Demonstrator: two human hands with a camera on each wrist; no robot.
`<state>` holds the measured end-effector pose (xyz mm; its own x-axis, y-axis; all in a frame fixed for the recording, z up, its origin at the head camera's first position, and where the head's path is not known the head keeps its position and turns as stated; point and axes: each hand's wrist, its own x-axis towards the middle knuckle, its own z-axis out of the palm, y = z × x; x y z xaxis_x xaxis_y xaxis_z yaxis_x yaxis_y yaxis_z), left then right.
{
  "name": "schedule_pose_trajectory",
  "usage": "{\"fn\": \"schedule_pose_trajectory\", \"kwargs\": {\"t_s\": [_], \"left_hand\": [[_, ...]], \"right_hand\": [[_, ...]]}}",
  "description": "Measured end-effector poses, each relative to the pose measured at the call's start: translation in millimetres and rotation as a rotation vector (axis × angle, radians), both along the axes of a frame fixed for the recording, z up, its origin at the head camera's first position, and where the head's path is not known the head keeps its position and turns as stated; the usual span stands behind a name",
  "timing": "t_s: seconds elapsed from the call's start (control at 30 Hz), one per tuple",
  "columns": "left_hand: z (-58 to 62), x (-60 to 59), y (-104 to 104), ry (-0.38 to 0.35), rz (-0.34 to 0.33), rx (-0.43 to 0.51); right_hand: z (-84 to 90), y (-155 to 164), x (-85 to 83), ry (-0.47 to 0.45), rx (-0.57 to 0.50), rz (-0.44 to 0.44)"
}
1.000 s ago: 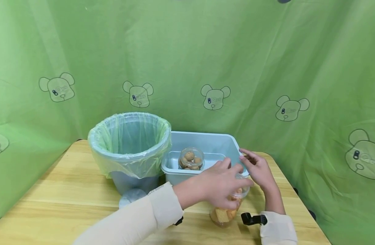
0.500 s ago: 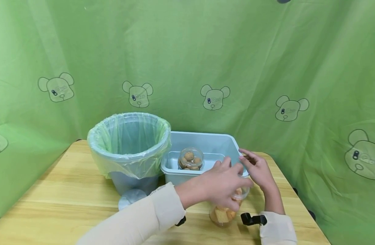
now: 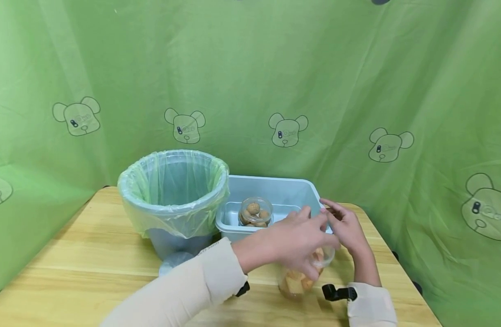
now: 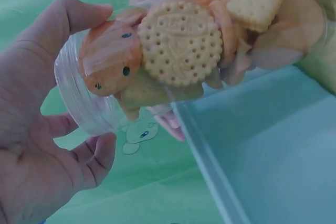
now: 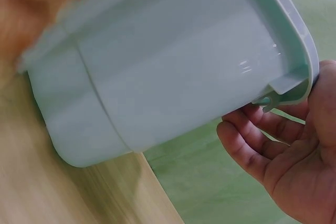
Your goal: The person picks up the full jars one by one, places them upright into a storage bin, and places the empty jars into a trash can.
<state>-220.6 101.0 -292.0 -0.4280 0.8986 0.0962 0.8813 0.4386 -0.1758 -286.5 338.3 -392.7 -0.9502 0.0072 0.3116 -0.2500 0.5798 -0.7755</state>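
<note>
Slightly lifted since a second ago, the biscuit jar sits gripped in curled left hand fingers beside the blue bin; the right hand, fingers loosely open, touches the bin's corner.

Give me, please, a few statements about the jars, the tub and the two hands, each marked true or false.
1. The left hand grips a clear jar of biscuits. True.
2. The blue tub holds no jar. False: a jar of round snacks stands in it.
3. The bin is lined with a bag. True.
4. The right hand grips the bin. False: it is at the tub's right rim.
5. The biscuit jar has a lid on. False: its mouth is open.
</note>
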Motion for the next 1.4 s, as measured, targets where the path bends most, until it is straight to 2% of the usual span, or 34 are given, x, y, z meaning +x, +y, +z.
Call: {"fn": "schedule_pose_trajectory", "kwargs": {"t_s": [0.2,0.4,0.57,0.7,0.83,1.07,1.4], "left_hand": [[16.6,0.8,-4.2,-0.048,-0.028,0.017],[35.9,2.7,-7.5,-0.054,-0.069,0.016],[53.4,1.4,-11.2,-0.047,-0.078,0.011],[67.3,-0.5,-16.0,-0.062,-0.099,0.040],[80.2,-3.7,-21.4,-0.094,-0.104,0.075],[99.7,-11.3,-28.6,-0.113,-0.108,0.128],[122.6,-21.7,-33.1,-0.129,-0.044,0.178]], "right_hand": [[-2.1,2.8,0.0,0.057,-0.036,0.061],[-5.9,5.9,-1.7,0.135,-0.070,0.126],[-6.6,7.9,-2.3,0.193,-0.029,0.097],[-4.1,8.1,-0.7,0.159,-0.015,0.022],[-1.7,4.8,1.4,0.093,-0.060,-0.029],[-3.6,4.8,-2.2,0.045,-0.066,-0.011],[-1.8,2.2,-1.7,0.036,-0.012,-0.006]]}}
